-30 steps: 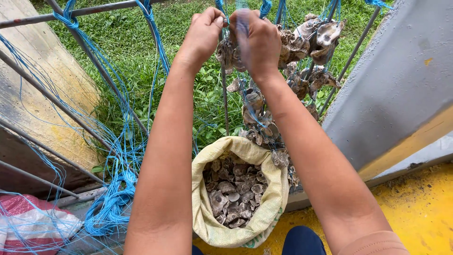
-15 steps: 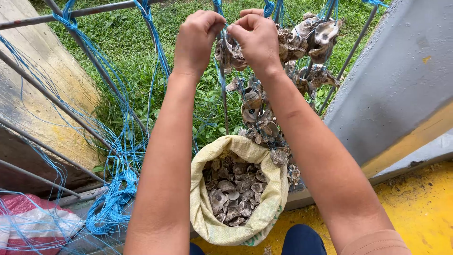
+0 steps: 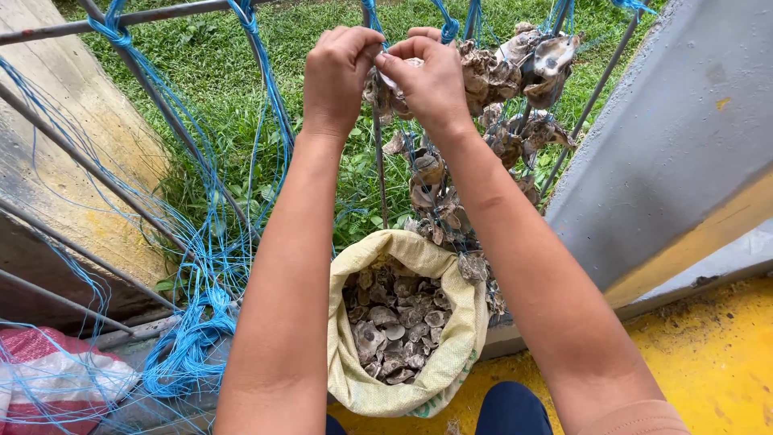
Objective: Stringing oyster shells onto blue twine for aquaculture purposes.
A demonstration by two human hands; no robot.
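Both hands up at the top of the hanging shell string (image 3: 431, 173), working one spot together.

Left hand (image 3: 342, 76): clenched in a pinch on the blue cord (image 3: 372, 16) right where it meets the top shell. Looks like it's there to steady the line.

Right hand (image 3: 427, 80): fingers closed around a pale shell (image 3: 394, 76) at the head of the string, thumb meeting the left hand's fingertips. Two grips touching, so the cord stays taut between them, I'd say.

The string hangs down from the hands, shells spaced along it, lower end dropping to the sack (image 3: 451, 354) rim. More shell clusters (image 3: 531, 68) hang just to the right on their own blue cords, tied up out of frame.

Sack: tan woven, mouth rolled down and open, standing directly under the string between the forearms. Roughly half full of loose grey-brown shells (image 3: 394, 330), mostly single halves. Placement makes sense: anything off the string falls straight in.

Left side: metal rods (image 3: 137, 97) draped with loose blue cord, a big tangle (image 3: 189, 350) pooled low. Red-and-white sack (image 3: 48, 379) in the bottom left corner, contents hidden. Grass (image 3: 209, 80) behind, yellow floor (image 3: 717, 362) at right.
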